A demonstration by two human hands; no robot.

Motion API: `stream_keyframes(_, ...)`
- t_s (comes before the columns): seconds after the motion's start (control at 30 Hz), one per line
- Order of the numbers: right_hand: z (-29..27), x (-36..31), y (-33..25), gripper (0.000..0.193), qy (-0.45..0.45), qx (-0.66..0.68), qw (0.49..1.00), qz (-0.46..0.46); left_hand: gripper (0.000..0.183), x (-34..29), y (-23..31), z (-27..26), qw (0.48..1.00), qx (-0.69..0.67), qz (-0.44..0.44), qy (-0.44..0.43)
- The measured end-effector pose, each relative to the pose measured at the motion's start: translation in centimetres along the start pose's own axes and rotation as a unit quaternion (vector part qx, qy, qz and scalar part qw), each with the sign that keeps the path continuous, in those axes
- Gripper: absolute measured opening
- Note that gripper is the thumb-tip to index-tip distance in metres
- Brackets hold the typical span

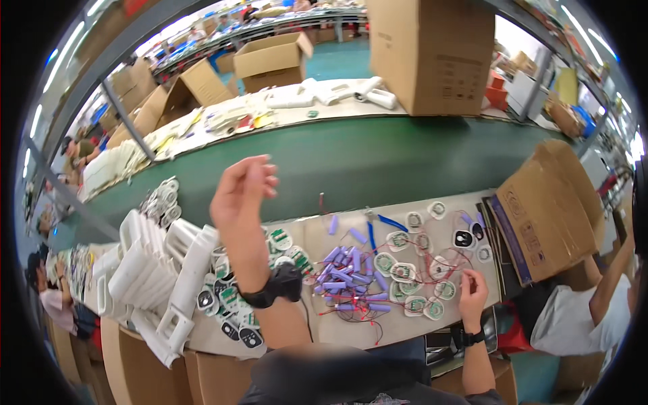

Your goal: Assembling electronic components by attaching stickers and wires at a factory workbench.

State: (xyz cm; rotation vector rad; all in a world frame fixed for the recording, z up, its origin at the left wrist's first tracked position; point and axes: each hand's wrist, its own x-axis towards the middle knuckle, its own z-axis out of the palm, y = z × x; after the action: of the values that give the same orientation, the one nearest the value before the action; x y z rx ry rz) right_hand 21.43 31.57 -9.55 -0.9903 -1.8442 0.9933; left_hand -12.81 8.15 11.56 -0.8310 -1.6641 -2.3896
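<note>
My left hand [246, 192] is raised over the green conveyor belt, its fingers curled toward the thumb. Whether anything is between them I cannot make out. At the right of the table, my right hand [474, 290] pinches at thin red wires [462, 259] beside the round white parts with green circuit boards [434, 309]. Between my arms lies a heap of purple cylindrical battery cells [347, 273] with red leads. Blue-handled pliers [372, 236] rest behind the heap. More white parts with green boards [280, 239] lie around my left forearm.
White plastic housings [145, 263] are stacked at the left. Across the green belt [304, 169], a ledge holds more white housings [331, 92] and a tall carton [432, 61]. An open carton [547, 209] stands at the right, next to a seated person [580, 317].
</note>
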Motion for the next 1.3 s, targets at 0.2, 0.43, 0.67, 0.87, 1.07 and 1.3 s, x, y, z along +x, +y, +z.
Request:
stream_keyframes(0.2, -2.4, -0.7, 4.2, 0.022, -0.014, -0.138, 0.988, -0.07, 0.017, -0.7, -1.7, 2.4, 0.993, -0.013, 0.003, -0.113)
stream_keyframes(0.43, -1.1, -0.2, -2.3, 0.037, -0.053, -0.216, 0.971, -0.089, 0.017, -2.3, 0.0, 4.2, 0.988, -0.032, -0.025, -0.147)
stream_keyframes(0.67, -1.0, 0.8, -4.9, 0.048, -0.142, -0.28, 0.947, -0.063, 0.013, -3.2, -0.3, 5.5, 0.983, -0.066, 0.02, -0.168)
stream_keyframes(0.87, -1.2, -0.1, -0.7, 0.043, -0.182, -0.302, 0.921, -0.164, 0.015, -2.5, -0.8, 5.5, 0.982, 0.025, 0.043, -0.183)
stream_keyframes(1.07, 1.0, -0.9, -5.5, 0.051, -0.225, -0.254, 0.932, -0.131, 0.017, -1.9, -0.3, 4.4, 0.984, -0.009, -0.022, -0.177)
stream_keyframes(1.3, -0.1, -1.3, -6.6, 0.028, -0.258, -0.159, 0.949, -0.084, 0.021, -2.7, -0.6, 6.1, 0.985, -0.001, -0.018, -0.171)
